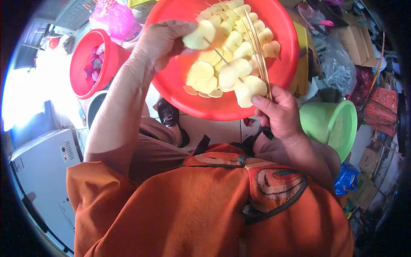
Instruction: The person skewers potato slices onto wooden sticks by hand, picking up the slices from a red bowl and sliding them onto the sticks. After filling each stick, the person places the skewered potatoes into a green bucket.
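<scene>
My left hand (165, 40) pinches a pale yellow slice (199, 36) at the upper end of a thin skewer (217, 52). More slices (235, 73) are threaded lower on that skewer. My right hand (278, 109) grips a bundle of bare sticks (258, 51), and its thumb presses near the lowest slice (249, 91). Both hands are over a large red basin (188, 97). Inside it lie loose slices (201, 72) at the left and several filled skewers (233, 41) toward the back and right.
A smaller red bucket (79, 70) with purple pieces stands at the left. At the right are a green bucket (319, 122), plastic bags (336, 64) and a cardboard box (357, 45). A white appliance (47, 171) is at the lower left.
</scene>
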Motion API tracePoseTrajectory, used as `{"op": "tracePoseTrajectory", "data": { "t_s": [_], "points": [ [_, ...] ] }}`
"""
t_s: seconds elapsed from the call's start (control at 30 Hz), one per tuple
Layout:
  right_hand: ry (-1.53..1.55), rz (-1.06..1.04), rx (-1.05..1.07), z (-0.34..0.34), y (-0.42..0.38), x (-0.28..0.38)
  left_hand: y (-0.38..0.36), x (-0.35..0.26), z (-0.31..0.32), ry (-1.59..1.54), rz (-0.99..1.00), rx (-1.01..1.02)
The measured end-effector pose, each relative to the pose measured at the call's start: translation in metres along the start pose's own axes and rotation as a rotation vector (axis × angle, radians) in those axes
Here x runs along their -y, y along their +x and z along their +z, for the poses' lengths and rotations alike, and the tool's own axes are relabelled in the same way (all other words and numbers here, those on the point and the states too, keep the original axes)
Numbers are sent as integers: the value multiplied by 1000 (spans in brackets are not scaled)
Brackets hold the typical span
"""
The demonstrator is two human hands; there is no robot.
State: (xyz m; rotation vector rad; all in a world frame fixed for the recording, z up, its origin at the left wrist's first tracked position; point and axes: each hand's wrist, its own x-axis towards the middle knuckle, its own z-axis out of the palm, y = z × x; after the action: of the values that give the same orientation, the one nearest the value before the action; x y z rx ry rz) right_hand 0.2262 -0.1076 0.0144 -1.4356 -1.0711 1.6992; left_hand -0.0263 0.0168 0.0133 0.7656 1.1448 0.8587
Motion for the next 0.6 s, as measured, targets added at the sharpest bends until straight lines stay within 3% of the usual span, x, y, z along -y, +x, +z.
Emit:
{"op": "tracePoseTrajectory", "data": {
  "t_s": [0.1,0.23,0.47,0.57,0.6],
  "points": [
    [11,2,-9,2,3,1,-2,11,12,31,-82,110],
    [12,-19,-28,2,3,0,-10,12,26,62,-122,106],
    [22,2,-61,-1,5,-3,-2,17,19,103,-62,102],
    [79,-22,-62,-2,5,4,11,17,3,181,-65,47],
    [79,-22,-62,-2,5,4,16,22,-3,377,-31,12]
  ]
}}
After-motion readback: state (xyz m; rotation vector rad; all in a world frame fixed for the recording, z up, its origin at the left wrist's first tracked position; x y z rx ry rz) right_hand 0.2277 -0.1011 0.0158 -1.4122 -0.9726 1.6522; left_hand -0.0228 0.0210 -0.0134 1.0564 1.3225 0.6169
